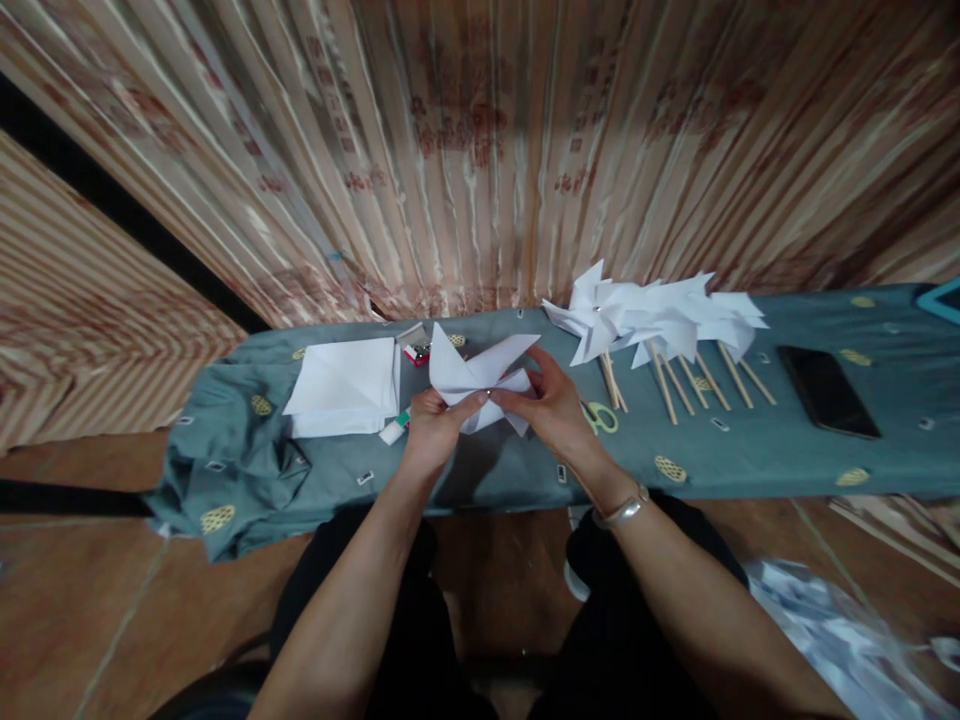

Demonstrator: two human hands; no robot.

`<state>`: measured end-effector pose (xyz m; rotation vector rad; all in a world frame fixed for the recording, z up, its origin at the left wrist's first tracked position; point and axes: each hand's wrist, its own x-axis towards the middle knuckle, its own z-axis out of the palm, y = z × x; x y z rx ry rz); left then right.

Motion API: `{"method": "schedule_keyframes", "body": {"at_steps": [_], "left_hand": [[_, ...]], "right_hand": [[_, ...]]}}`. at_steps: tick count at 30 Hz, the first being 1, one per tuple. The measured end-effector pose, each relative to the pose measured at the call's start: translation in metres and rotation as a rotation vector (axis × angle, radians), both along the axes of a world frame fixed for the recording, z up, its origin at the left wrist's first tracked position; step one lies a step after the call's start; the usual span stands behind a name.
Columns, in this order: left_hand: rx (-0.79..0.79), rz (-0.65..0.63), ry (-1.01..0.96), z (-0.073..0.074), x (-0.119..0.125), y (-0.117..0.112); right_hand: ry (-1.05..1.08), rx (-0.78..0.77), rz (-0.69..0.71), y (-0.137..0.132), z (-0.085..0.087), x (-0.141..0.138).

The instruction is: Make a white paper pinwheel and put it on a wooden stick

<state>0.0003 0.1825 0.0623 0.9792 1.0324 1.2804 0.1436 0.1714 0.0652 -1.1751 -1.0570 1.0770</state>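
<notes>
Between both hands is a white paper pinwheel [480, 370], held up over the cloth-covered table with a small pin head showing at its centre. My left hand [437, 425] pinches its lower left side, the thumb beside the pin. On the right side, my right hand [551, 400] grips the paper, its thumb also close to the pin. Behind the pinwheel lies a small open box [417, 345] with shiny bits in it. Green-handled scissors [601, 418] lie just right of my right hand, their blades hidden. A white and green eraser-like block [394, 428] sits left of my left hand.
A stack of white paper squares [341, 385] lies on the left of the table [510, 490]. Several finished pinwheels on wooden sticks [660, 310] overlap at the back right. A black phone [829, 392] lies farther right. A pleated curtain [480, 150] hangs behind; a plastic bag of paper [832, 630] is on the floor.
</notes>
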Motion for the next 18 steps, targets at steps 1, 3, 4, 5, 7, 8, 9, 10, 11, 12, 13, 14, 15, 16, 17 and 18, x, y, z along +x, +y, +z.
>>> {"method": "schedule_keyframes", "body": {"at_steps": [1, 3, 4, 5, 7, 8, 9, 10, 11, 12, 13, 14, 15, 16, 17, 18], "left_hand": [[0.001, 0.001, -0.001, 0.000, 0.000, 0.000], [-0.001, 0.002, 0.004, -0.001, 0.000, -0.001], [-0.003, 0.006, 0.013, -0.001, 0.000, -0.001], [-0.005, 0.010, 0.029, -0.002, 0.000, -0.001], [-0.005, 0.022, 0.071, -0.003, -0.001, -0.002], [-0.002, 0.027, 0.093, -0.004, -0.001, -0.001], [0.003, 0.031, 0.112, -0.005, -0.002, -0.001], [0.010, 0.033, 0.127, -0.006, -0.002, -0.001], [0.018, 0.036, 0.137, -0.008, -0.002, 0.000], [0.024, 0.038, 0.145, -0.009, -0.003, 0.001], [0.028, 0.039, 0.153, -0.010, -0.003, 0.001], [0.031, 0.038, 0.160, -0.012, -0.003, 0.002], [0.031, 0.038, 0.165, -0.012, -0.003, 0.002], [0.031, 0.040, 0.169, -0.013, -0.002, 0.003], [0.032, 0.043, 0.171, -0.013, -0.002, 0.003], [0.034, 0.051, 0.172, -0.013, -0.001, 0.003]], "right_hand": [[-0.008, -0.016, 0.007, 0.000, 0.001, 0.000], [-0.019, -0.047, 0.020, -0.001, 0.003, -0.001], [-0.017, -0.057, 0.025, -0.001, 0.003, -0.001], [-0.015, -0.063, 0.029, -0.001, 0.003, -0.001], [-0.020, -0.072, 0.034, 0.000, 0.002, -0.001], [-0.025, -0.075, 0.037, 0.000, 0.001, 0.000], [-0.027, -0.077, 0.040, 0.001, 0.000, 0.000], [-0.025, -0.081, 0.047, 0.001, -0.001, 0.001], [-0.018, -0.086, 0.055, 0.002, -0.002, 0.001], [-0.008, -0.091, 0.061, 0.002, -0.002, 0.001], [0.002, -0.094, 0.066, 0.002, -0.003, 0.001], [0.014, -0.094, 0.065, 0.002, -0.002, 0.000], [0.024, -0.091, 0.061, 0.002, -0.002, 0.000], [0.034, -0.083, 0.055, 0.002, -0.001, -0.001], [0.042, -0.071, 0.047, 0.001, 0.000, -0.002], [0.048, -0.059, 0.040, 0.001, 0.000, -0.003]]}}
